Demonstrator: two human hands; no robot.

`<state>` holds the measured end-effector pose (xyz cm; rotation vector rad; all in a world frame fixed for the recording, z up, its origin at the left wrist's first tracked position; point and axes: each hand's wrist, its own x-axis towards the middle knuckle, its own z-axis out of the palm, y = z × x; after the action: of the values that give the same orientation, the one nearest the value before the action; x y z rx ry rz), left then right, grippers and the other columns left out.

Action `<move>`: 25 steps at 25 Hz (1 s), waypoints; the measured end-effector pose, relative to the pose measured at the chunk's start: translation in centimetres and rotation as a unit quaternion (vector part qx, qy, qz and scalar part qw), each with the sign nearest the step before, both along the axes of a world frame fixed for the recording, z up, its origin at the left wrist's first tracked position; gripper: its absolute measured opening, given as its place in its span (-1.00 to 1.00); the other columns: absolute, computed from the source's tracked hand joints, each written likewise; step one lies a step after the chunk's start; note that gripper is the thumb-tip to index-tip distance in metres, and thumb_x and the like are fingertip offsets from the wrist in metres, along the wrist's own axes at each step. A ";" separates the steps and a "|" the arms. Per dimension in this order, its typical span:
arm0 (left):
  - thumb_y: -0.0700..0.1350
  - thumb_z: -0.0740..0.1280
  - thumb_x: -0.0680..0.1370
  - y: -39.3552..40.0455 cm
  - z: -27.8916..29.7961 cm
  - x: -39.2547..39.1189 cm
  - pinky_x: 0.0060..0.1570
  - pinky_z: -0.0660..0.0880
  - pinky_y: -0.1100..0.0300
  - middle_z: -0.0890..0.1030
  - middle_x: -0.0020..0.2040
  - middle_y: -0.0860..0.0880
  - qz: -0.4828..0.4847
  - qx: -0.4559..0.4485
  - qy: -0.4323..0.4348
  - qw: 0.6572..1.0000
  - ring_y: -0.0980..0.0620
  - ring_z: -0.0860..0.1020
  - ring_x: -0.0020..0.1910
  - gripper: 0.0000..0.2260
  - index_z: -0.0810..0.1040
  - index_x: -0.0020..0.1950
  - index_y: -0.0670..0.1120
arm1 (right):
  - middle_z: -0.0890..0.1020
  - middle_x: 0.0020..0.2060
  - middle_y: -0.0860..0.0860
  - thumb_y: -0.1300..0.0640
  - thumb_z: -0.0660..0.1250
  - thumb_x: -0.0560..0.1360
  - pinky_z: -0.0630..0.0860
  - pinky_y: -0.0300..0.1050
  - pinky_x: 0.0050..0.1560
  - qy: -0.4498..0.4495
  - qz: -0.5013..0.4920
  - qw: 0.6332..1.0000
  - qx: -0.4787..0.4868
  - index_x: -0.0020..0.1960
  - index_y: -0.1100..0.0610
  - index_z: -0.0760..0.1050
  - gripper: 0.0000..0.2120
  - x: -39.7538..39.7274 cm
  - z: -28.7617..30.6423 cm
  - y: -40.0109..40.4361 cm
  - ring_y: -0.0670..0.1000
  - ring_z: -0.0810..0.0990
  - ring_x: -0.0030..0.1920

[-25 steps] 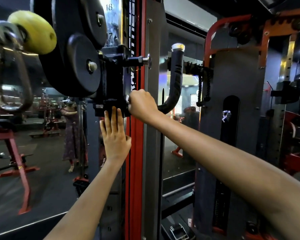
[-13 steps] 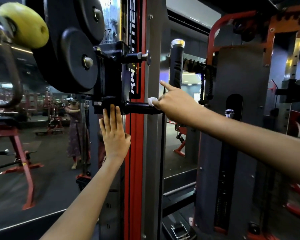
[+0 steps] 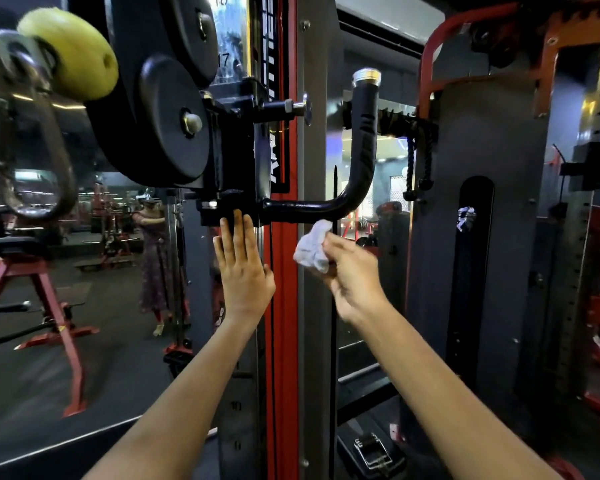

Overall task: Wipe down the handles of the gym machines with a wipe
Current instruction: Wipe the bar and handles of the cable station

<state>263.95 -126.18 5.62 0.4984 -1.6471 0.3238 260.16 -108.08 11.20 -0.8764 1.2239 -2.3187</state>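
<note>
A black J-shaped handle (image 3: 362, 157) with a silver end cap juts from the pulley carriage on the machine's upright and curves upward. My right hand (image 3: 352, 275) holds a crumpled white wipe (image 3: 312, 249) just below the handle's horizontal bar, clear of it. My left hand (image 3: 241, 263) lies flat with straight fingers against the grey upright, its fingertips at the underside of the black carriage (image 3: 229, 168).
Black pulley discs (image 3: 172, 123) and a yellow stopper ball (image 3: 71, 53) with a metal ring hang at upper left. A red-and-grey column (image 3: 284, 306) runs down the middle. A weight-stack housing (image 3: 475, 237) stands at right. A mirror at left reflects red benches.
My right hand has come off the handle's horizontal bar and dropped below it with the wipe. My left hand has stayed flat on the upright.
</note>
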 end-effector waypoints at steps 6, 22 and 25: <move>-0.25 0.46 0.36 -0.5 -0.1 -0.6 0.50 -0.09 -0.07 -0.13 0.56 -0.05 0.015 -0.017 0.035 0.999 -0.10 -0.13 0.54 -0.03 -0.15 0.55 -0.17 | 0.41 0.31 0.29 0.34 0.07 0.61 0.23 0.00 0.41 -0.344 0.271 0.891 -0.122 0.11 0.37 0.44 -0.79 1.7 1.9 -6.1 0.19 0.32 0.39; -0.33 0.39 0.33 0.0 -0.3 -0.2 0.51 -0.18 -0.01 -0.02 0.54 -0.17 -0.018 0.016 0.022 0.999 -0.03 -0.22 0.53 0.04 -0.31 0.54 -0.06 | 0.67 -0.07 0.10 0.33 0.39 0.44 0.56 -0.30 -0.09 0.027 -0.248 0.954 -0.164 0.08 0.28 0.58 -0.78 -4.9 3.0 0.5 -0.09 0.64 -0.16; -0.32 0.41 0.33 0.0 -0.3 -0.3 0.51 -0.19 0.01 -0.02 0.54 -0.17 -0.016 0.016 0.024 0.999 -0.02 -0.23 0.53 0.06 -0.31 0.53 -0.04 | 0.67 -0.08 0.07 0.37 0.37 0.41 0.50 -0.23 -0.01 0.525 -0.470 0.689 -0.169 0.00 0.26 0.63 -0.82 -6.8 3.7 0.5 -0.02 0.58 -0.07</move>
<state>263.70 -126.19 5.37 0.4992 -1.6140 0.2609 253.39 -107.56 14.85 -2.4128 2.0581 -2.8747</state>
